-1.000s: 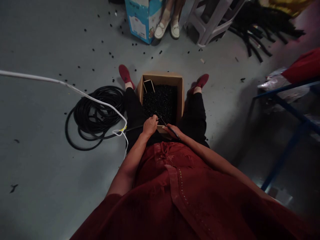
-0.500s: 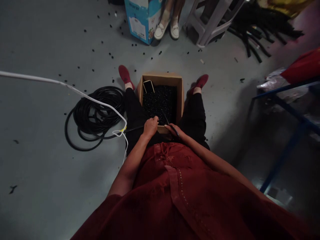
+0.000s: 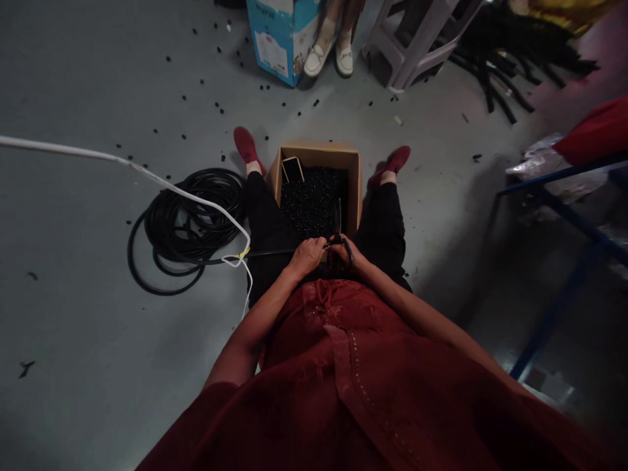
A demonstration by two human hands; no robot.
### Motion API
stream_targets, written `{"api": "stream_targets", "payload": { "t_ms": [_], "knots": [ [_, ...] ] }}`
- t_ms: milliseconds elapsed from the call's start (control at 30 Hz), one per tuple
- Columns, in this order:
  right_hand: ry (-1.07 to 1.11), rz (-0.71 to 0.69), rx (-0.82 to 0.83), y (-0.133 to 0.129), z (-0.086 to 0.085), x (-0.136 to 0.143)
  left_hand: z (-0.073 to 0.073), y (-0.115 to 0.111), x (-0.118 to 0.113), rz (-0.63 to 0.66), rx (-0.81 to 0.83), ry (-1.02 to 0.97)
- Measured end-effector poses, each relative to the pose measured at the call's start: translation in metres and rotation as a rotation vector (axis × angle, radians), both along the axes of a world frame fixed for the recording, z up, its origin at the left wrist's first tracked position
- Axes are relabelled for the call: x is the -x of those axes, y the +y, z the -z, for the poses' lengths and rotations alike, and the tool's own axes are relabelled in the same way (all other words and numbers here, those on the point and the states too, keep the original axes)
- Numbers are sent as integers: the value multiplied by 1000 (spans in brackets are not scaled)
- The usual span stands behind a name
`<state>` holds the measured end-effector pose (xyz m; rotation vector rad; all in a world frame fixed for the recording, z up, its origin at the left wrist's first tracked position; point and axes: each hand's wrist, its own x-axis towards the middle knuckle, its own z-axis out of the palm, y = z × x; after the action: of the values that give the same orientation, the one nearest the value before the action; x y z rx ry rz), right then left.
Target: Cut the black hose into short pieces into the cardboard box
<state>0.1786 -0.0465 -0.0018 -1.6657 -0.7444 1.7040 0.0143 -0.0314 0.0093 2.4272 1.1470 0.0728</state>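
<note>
My left hand is closed on a black tube, which runs in from the left across my thigh. In my right hand is a pair of scissors, blades pointing away from me over the box. The two hands are close together, and the tube's end reaches the scissors between them. Whether the blades touch it I cannot tell. Beneath and beyond the hands, a cardboard box between my legs holds many small black pieces. A dark, light-edged rectangular object leans in its far left corner.
A coil of black tube lies on the floor at my left. A white cord hangs across it. Ahead are a blue carton, another person's white shoes and a plastic stool. A blue metal frame stands at right.
My left hand has moved right with the tube, up to the right hand. The scissors have turned from pointing up-left to nearly straight ahead, and their handles now show.
</note>
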Motion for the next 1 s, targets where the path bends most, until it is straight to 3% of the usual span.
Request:
{"api": "stream_targets", "payload": {
  "t_ms": [333,567,767,900,1000],
  "knots": [
    [-30,64,56,0,-2,1,0,-1,0,-3,46,7],
    [10,84,59,-1,-1,-2,-11,-4,-2,63,31,52],
    [-5,148,74,4,-1,-14,-22,-6,-3,14,-24,131],
    [-18,191,87,5,-4,-18,-14,-4,-1,-33,-14,99],
    [-2,173,71,2,-13,-17,-7,4,3,-188,13,42]
  ]
}}
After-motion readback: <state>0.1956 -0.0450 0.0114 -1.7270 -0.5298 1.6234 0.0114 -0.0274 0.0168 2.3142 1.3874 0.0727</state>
